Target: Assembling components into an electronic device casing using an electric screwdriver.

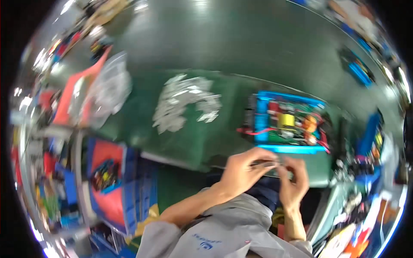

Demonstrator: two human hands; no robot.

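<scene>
My left hand [244, 171] and my right hand [294, 179] meet just in front of the near edge of a blue open-topped case [297, 149]. Both have their fingers pinched together, close to touching. Whatever sits between the fingertips is small and blurred, so I cannot make it out. Inside the case lies a green circuit board [275, 136] with a yellow block-shaped part [287, 121] and orange-copper coils [309, 124]. Red wires [258, 132] stick out over its left side.
Shiny silvery pieces [172, 107] are heaped on the green table mat left of the case. Farther left is a clear plastic bag [109, 92] by an orange-red bin [71, 96]. A blue crate [129, 189] holds another unit at lower left. More blue units [360, 73] stand at right.
</scene>
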